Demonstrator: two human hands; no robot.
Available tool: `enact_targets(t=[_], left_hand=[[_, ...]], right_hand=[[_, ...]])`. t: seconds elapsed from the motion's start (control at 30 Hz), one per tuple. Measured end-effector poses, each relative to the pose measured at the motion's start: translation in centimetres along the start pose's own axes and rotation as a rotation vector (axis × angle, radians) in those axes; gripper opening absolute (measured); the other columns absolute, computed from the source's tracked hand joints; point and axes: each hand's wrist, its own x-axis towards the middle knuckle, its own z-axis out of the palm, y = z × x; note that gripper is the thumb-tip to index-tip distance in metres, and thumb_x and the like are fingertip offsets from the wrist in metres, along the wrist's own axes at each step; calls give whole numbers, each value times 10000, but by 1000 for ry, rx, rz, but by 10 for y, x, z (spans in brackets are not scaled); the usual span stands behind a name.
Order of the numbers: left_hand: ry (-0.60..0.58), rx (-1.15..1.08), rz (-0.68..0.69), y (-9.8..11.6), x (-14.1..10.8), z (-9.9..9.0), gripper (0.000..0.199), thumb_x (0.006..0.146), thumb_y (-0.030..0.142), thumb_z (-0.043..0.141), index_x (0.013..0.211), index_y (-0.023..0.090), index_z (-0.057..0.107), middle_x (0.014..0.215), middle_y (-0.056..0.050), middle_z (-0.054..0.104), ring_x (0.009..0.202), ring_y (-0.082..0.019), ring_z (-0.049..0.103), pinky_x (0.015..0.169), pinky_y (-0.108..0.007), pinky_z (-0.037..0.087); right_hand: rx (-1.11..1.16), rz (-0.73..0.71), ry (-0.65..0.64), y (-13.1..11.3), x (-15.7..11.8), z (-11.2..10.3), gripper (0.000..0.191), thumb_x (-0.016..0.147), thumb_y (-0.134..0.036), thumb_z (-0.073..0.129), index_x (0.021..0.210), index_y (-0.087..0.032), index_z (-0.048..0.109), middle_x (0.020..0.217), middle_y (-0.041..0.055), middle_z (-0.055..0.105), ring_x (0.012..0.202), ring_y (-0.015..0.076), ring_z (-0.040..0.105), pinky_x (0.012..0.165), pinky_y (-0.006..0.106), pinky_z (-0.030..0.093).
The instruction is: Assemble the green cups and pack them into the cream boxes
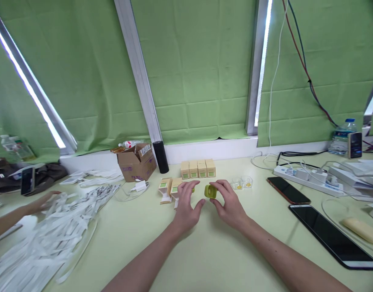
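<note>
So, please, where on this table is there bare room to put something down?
The table is bare between the white bands and the left forearm, also between the right forearm and the big phone. It is crowded around the power strip, and at left under the bands.

Bare left forearm (150,259) and bare right forearm (259,235)
Each forearm is smooth in outline and narrows toward the wrist, uncovered as far as the head view's lower edge; the left hand (186,207) and the right hand (230,206) have slender fingers, with nails too small to make out, and 2 tiny mole-like spots (275,251) mark the right forearm
</note>
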Motion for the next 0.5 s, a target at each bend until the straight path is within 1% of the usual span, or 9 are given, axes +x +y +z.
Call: enact_targets(t=[0.07, 0.1, 0.23, 0.33, 0.43, 0.5], left_hand=[[-50, 14, 65, 4, -1, 1, 530, 929, 225, 686, 1430, 294, 528, 1423, -121, 581, 1356, -316, 450, 1116, -523, 437], [-61, 16, 86, 5, -1, 1, 521, 936, 217, 678, 1430, 296, 532, 1420, -120, 583, 1354, -315, 451, 1123, -529, 433], [-39, -15, 115, 1, 0, 2, 404, 954, 207, 653, 1347, 282, 599, 1304, -110, 655, 1303, -312, 486, 1109, -542, 443], [-8, -33, 102, -1, 1, 0, 368, 949, 219, 665, 1311, 276, 627, 1253, -107, 683, 1280, -313, 500, 1091, -541, 457], [14, -45, 104, -1, 1, -1, 358, 944, 239, 669, 1299, 268, 642, 1232, -121, 690, 1266, -327, 515, 1069, -554, 472], [18, -52, 113, -1, 1, -1, 362, 942, 245, 666, 1302, 264, 642, 1222, -128, 690, 1260, -335, 519, 1057, -562, 480]], right_hand=[[-15, -61, -20, -4, -1, 0, 613, 905, -72, 577, 1475, -282, 496, 1256, 140, 578, 1149, 315, 653, 918, 521, 643], [-23, -85, -28, -5, -1, 0, 630, 916, -75, 568, 1502, -286, 472, 1273, 144, 578, 1165, 318, 650, 929, 523, 641], [-29, -166, -44, -8, 0, -2, 608, 957, -108, 558, 1522, -279, 410, 1312, 153, 615, 1225, 324, 633, 976, 540, 620], [-20, -212, -26, -8, 1, -4, 505, 975, -126, 561, 1445, -267, 443, 1281, 152, 647, 1217, 319, 642, 966, 539, 617], [-54, -253, -34, -8, 2, -6, 390, 986, -130, 549, 1349, -269, 523, 1293, 157, 636, 1189, 309, 655, 941, 515, 621], [-86, -278, -42, -8, 2, -7, 360, 990, -123, 538, 1319, -270, 554, 1295, 160, 626, 1140, 298, 665, 905, 494, 629]])
